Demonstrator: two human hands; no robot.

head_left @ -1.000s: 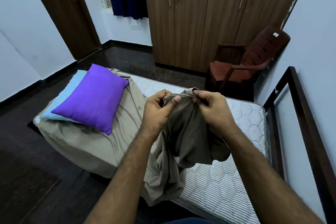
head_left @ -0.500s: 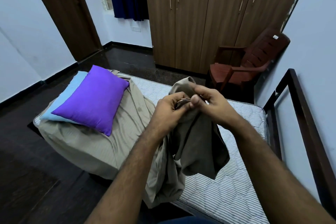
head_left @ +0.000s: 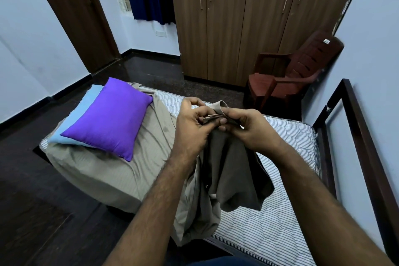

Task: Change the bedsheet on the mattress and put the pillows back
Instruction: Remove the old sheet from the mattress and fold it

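A: While both hands work the hem at the centre of the frame, where does the sheet actually sit?

B: The taupe bedsheet (head_left: 233,170) is gathered there. The left hand (head_left: 192,129) and right hand (head_left: 250,131) are close together, fingers curled and pinching the folded hem between them. The bunch hangs down toward the lower middle, over the near edge of the striped mattress (head_left: 280,229).

A: And the other end of it?

B: It lies spread over the left part of the mattress, with the purple pillow (head_left: 110,121) on top of it and a light blue pillow (head_left: 75,119) under that, at centre left.

A: What could go wrong?

B: I'd judge the pillows are the trouble. They weigh the cloth down, so a hard pull from the hem could drag them off the bed's left side onto the dark floor (head_left: 32,211). Also, the pinch takes only a thin edge; the hanging bulk might slip free.

A: Anything nearby?

B: A brown chair (head_left: 287,75) and the wardrobe (head_left: 248,17) stand well apart, in the upper right.
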